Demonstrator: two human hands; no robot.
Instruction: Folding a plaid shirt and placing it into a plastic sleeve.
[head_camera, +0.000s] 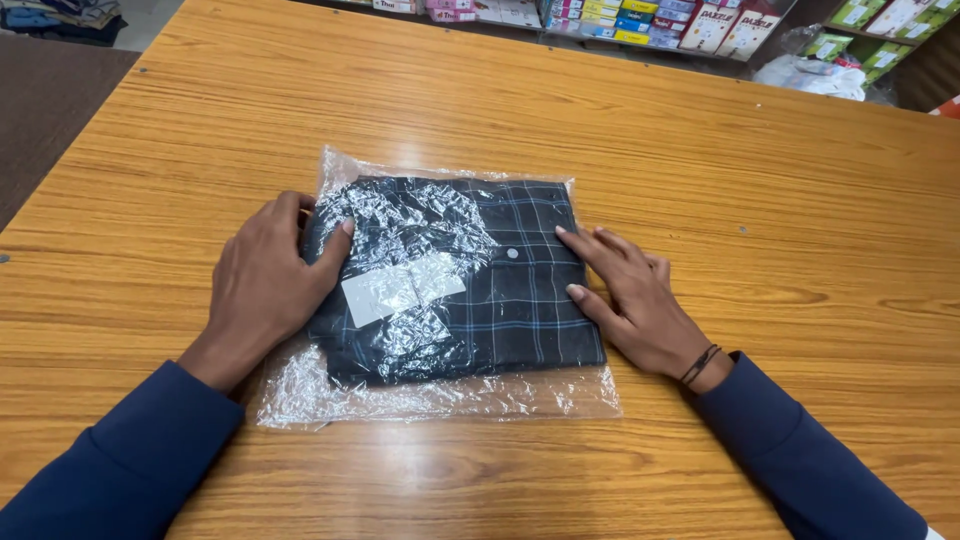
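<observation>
A folded dark checked shirt (500, 290) lies inside a clear plastic bag (440, 395) on a wooden table (700, 150). A white label (385, 290) shows on the bag's front. My left hand (265, 285) rests flat on the bag's left edge, with the thumb over the shirt. On the right edge lies my right hand (635, 295), fingers spread and pressing the shirt's side. Neither hand grips anything. Both arms wear dark blue sleeves, and a dark band circles the right wrist.
Shelves with several coloured boxes (640, 20) run along the far side beyond the table. A crumpled plastic bag (825, 75) lies at the far right. Folded cloth (60, 15) sits at the top left, past the table's corner.
</observation>
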